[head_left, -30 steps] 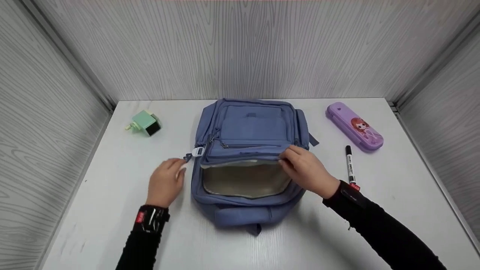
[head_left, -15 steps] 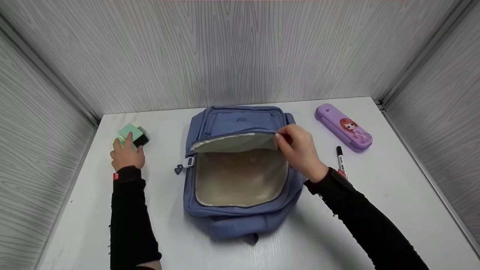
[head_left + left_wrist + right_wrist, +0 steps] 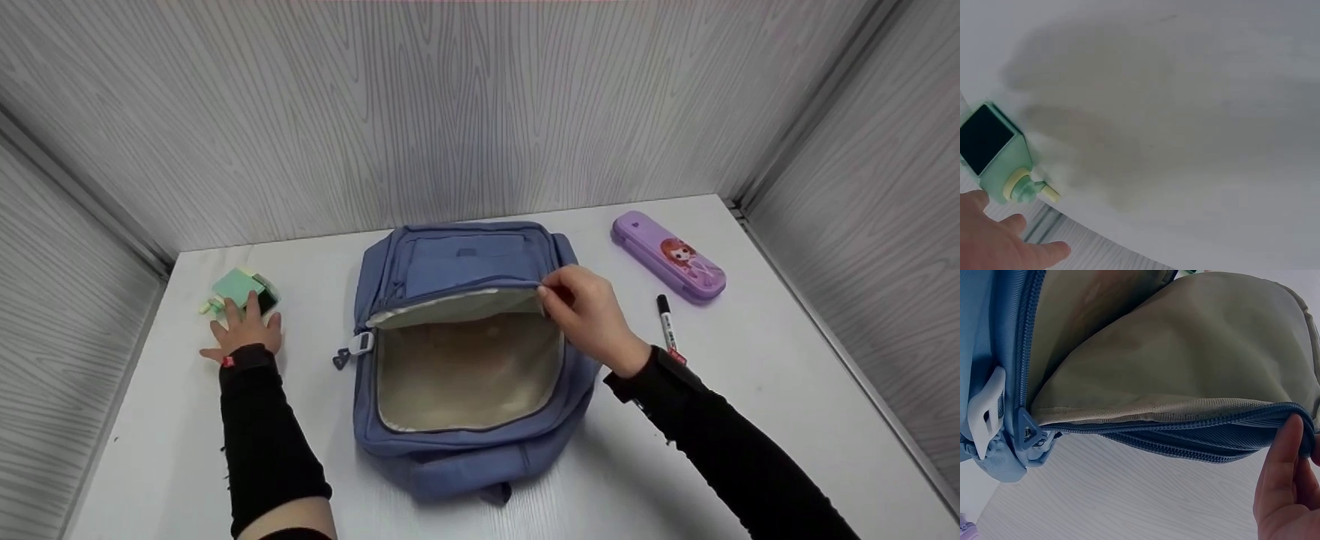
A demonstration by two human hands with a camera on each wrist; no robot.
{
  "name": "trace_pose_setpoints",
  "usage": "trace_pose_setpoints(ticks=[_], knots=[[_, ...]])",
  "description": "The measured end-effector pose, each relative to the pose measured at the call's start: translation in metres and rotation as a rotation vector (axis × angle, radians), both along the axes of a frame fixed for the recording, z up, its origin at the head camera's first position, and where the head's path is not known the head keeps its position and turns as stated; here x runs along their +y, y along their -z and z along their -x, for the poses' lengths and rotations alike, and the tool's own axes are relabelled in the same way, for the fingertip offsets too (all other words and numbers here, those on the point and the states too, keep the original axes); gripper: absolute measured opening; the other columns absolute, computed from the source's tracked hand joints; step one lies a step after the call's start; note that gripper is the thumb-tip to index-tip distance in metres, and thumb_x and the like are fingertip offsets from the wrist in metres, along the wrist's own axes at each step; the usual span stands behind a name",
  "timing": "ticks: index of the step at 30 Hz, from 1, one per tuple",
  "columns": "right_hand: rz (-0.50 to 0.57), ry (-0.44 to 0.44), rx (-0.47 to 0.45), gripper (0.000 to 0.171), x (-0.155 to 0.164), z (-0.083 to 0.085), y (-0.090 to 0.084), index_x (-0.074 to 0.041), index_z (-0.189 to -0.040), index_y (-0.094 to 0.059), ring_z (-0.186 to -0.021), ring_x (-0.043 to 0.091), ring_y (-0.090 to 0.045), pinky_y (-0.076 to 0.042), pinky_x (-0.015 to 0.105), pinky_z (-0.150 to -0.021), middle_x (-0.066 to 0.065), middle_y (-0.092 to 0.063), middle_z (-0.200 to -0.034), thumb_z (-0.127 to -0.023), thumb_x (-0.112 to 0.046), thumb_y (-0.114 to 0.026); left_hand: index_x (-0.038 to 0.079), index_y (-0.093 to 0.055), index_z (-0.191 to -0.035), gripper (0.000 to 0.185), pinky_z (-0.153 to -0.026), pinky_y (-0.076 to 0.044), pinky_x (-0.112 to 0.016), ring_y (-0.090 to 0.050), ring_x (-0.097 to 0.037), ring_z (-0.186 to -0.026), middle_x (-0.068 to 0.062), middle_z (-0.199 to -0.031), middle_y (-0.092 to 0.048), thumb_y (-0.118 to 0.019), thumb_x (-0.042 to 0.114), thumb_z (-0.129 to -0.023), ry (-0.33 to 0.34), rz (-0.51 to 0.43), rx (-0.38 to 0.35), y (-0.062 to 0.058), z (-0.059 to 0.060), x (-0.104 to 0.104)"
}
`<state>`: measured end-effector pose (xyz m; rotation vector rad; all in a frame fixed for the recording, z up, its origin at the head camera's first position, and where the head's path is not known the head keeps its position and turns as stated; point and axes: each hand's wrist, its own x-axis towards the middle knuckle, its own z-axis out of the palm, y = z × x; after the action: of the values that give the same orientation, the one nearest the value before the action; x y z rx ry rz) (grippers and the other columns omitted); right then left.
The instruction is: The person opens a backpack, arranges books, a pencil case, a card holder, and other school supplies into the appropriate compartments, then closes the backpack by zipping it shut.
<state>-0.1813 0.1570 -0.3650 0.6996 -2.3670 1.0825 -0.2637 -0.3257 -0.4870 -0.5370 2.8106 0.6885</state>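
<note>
Left hand (image 3: 999, 242) low at the bottom left, fingers spread and relaxed, gripping nothing. Green box (image 3: 996, 152) sits just beyond the fingertips at the table (image 3: 1185, 112) edge, black face up-left, pale yellow knob (image 3: 1030, 188) sticking out toward the hand. Contact between fingers and box unclear. Soft shadows fall across the white tabletop.

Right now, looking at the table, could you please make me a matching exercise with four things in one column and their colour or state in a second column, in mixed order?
Things:
1. backpack
2. pencil case
3. marker
4. sharpener

Descriptions:
A. green, touched by the left hand
B. purple, with a cartoon girl on its lid
C. blue, flap held open by the right hand
D. black cap, lying beside the right wrist

Pairs: 1-C, 2-B, 3-D, 4-A
</note>
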Motion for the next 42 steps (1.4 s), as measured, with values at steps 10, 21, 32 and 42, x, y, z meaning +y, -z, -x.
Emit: trace_pose_setpoints(ticks=[10,21,32,42], knots=[[0.005,0.011,-0.029,0.006,-0.004,0.002,-0.01,0.002,-0.09,-0.065,-0.067,0.017,-0.053,-0.044,0.025,-0.062,0.013,-0.06,-0.078,-0.094,-0.002,-0.063,0.016,-0.001,-0.161,0.07,-0.099,-0.002,-0.09,-0.002,-0.067,-0.143,-0.033,-0.162,-0.004,-0.036,0.042,-0.105,-0.037,0.192,0.007,-0.006,-0.001,0.007],[-0.009,-0.011,-0.082,0.007,-0.004,0.0,-0.01,0.003,-0.091,-0.066,-0.067,0.016,-0.055,-0.047,0.025,-0.06,0.015,-0.061,-0.079,-0.093,-0.002,-0.063,-0.01,-0.028,-0.146,0.064,-0.099,-0.015,-0.089,-0.027,-0.065,-0.137,-0.03,-0.154,-0.025,-0.046,0.035,-0.104,-0.148,0.17,0.119,-0.011,-0.005,0.021],[-0.001,-0.003,-0.085,0.006,-0.004,0.0,-0.008,0.002,-0.09,-0.065,-0.067,0.018,-0.055,-0.045,0.024,-0.061,0.015,-0.061,-0.078,-0.093,-0.003,-0.064,-0.006,-0.031,-0.147,0.055,-0.105,-0.021,-0.084,-0.041,-0.064,-0.129,-0.031,-0.152,-0.03,-0.048,0.01,-0.097,-0.206,0.091,0.132,-0.025,-0.012,0.034],[-0.006,0.012,-0.096,0.007,-0.002,0.0,-0.004,0.001,-0.09,-0.065,-0.068,0.017,-0.054,-0.042,0.024,-0.063,0.014,-0.061,-0.079,-0.094,-0.004,-0.064,-0.006,-0.044,-0.137,0.047,-0.104,-0.043,-0.066,-0.042,-0.055,-0.13,-0.032,-0.149,-0.022,-0.053,0.013,-0.095,-0.402,-0.045,0.255,-0.016,-0.01,0.047]])
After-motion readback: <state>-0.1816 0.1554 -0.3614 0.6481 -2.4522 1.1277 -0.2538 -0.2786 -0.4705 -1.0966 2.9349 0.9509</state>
